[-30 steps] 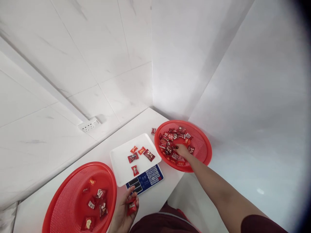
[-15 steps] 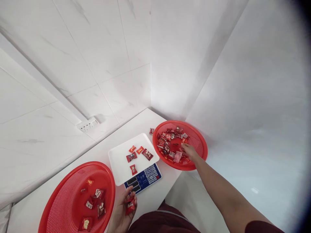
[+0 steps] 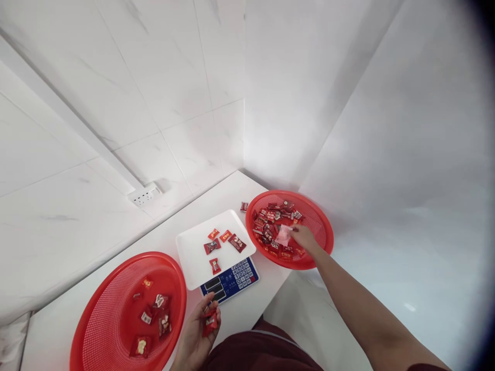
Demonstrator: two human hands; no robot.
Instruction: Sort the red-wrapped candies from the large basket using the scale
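My right hand [image 3: 304, 238] pinches a pink-wrapped candy [image 3: 283, 235] over the pile in the right red basket [image 3: 319, 221]. That basket is well filled with red and dark red wrapped candies [image 3: 270, 221]. Low in the view, my left hand [image 3: 199, 330] is curled around a red-wrapped candy [image 3: 210, 323], palm up, near the display of the scale. Several wrapped candies [image 3: 237, 243] lie on the white tray [image 3: 193, 257] of the scale, whose blue keypad panel [image 3: 231, 281] faces me.
Another red basket [image 3: 100, 314] at the left holds several wrapped candies. One loose candy [image 3: 244, 206] lies on the white table [image 3: 224, 193] behind the right basket's rim. A power socket strip [image 3: 145, 195] is fixed on the tiled wall.
My right hand has taken hold of the pink-wrapped candy and raised it from the pile. My left hand still holds its candy. The view has shifted slightly.
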